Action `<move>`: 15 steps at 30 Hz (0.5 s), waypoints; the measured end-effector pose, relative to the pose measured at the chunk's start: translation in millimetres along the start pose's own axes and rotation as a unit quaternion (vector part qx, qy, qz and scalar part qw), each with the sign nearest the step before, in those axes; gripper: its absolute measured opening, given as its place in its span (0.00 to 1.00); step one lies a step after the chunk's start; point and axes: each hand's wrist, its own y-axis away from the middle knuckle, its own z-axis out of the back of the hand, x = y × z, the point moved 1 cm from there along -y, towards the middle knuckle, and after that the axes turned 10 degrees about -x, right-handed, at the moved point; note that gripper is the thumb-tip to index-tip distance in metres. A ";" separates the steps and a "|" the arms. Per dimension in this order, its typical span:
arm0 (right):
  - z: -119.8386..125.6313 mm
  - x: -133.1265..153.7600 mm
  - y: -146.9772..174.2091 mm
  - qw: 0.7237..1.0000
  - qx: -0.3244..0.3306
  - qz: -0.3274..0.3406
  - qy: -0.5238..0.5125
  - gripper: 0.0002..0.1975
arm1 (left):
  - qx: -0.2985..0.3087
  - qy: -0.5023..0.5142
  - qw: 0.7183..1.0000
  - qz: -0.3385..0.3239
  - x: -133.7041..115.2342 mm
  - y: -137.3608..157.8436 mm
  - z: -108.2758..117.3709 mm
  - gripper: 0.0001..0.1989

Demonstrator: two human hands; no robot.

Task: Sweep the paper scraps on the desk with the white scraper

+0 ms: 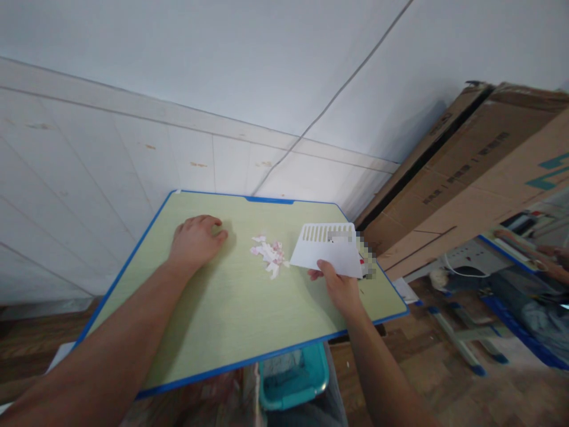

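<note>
My right hand grips a white flat piece by its lower edge, thumb on top. The piece has a row of narrow slots along its far side; whether it is card or plastic I cannot tell. Left of it lies a small heap of white and pinkish scraps, which look like torn paper. The near left corner of the white piece is close beside the heap. My left hand rests on the left part of the table, fingers bent and thumb apart, holding nothing.
Behind the table stands a white panelled wall with a grey cable. Large cardboard boxes lean at the right. Below the table's front edge is a turquoise basket. Part of another person shows at far right.
</note>
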 end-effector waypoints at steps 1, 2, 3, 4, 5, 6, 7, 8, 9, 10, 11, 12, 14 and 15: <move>1.8 0.6 0.2 1.000 0.000 0.007 0.004 0.15 | 0.001 -0.001 1.000 0.001 -0.2 0.2 0.3 0.28; 3.4 1.1 0.5 1.000 0.001 0.011 0.008 0.16 | 0.002 -0.001 1.000 0.000 -0.4 0.4 0.5 0.28; 4.8 1.6 1.1 1.000 0.003 0.013 0.011 0.16 | 0.002 -0.002 1.000 0.000 -0.6 0.5 0.7 0.28; 5.8 2.0 1.8 1.000 0.005 0.012 0.013 0.17 | 0.002 -0.002 1.000 -0.001 -0.7 0.5 0.8 0.28; 6.3 2.4 2.6 1.000 0.007 0.010 0.013 0.17 | 0.001 -0.001 1.000 -0.001 -0.9 0.5 0.9 0.28; 6.4 2.7 3.4 1.000 0.008 0.006 0.012 0.17 | -0.001 0.000 1.000 -0.001 -1.1 0.4 1.0 0.28; 6.2 2.9 4.1 1.000 0.006 0.002 0.007 0.16 | -0.003 0.001 1.000 -0.001 -1.3 0.4 1.1 0.28; 5.7 2.9 4.7 1.000 0.000 -0.002 -0.002 0.16 | -0.005 0.002 1.000 0.001 -1.4 0.3 1.2 0.27; 5.1 2.7 5.2 1.000 -0.011 -0.011 -0.014 0.15 | -0.006 0.002 1.000 0.003 -1.4 0.2 1.3 0.27; 4.5 2.2 5.7 0.999 -0.024 -0.023 -0.028 0.15 | -0.006 0.003 1.000 0.003 -1.4 0.1 1.5 0.26; 4.0 1.6 6.3 0.998 -0.036 -0.036 -0.042 0.15 | -0.007 0.004 1.000 0.004 -1.3 0.0 1.6 0.26; 3.7 1.0 7.0 0.996 -0.042 -0.047 -0.055 0.14 | -0.008 0.005 1.000 0.005 -1.2 0.0 1.6 0.26; 4.1 -0.2 8.9 0.995 -0.043 -0.062 -0.072 0.14 | -0.010 0.009 1.000 0.003 -0.6 -0.1 1.2 0.25; 4.8 -0.7 9.9 0.994 -0.041 -0.064 -0.075 0.15 | -0.013 0.012 1.000 0.003 -0.3 -0.2 0.9 0.25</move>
